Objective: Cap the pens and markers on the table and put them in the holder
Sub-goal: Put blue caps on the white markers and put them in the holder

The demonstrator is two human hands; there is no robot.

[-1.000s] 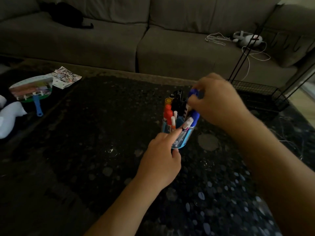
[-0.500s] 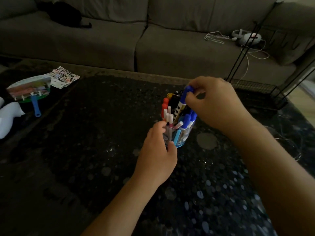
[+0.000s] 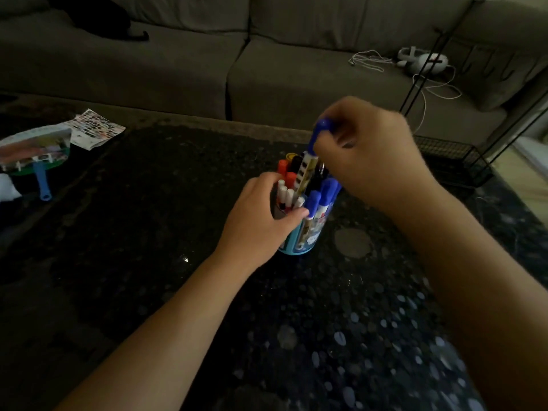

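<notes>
We see a grey sofa (image 3: pixel 178 69) behind a dark speckled table (image 3: pixel 148 262). On the far left of the table lie a hand fan (image 3: pixel 32 149) and a paper sheet (image 3: pixel 95 129). Near the middle of the table stands the blue holder (image 3: pixel 308 235), upright and full of capped pens and markers. Our left hand (image 3: pixel 261 221) is wrapped around the left side of the holder, with the fingers curled on its wall and the thumb at the rim. Our right hand (image 3: pixel 367 152) is above the holder, and its fingertips pinch the top of a marker with a blue cap (image 3: pixel 310 164). This marker stands tilted, its lower end inside the holder among the others.
</notes>
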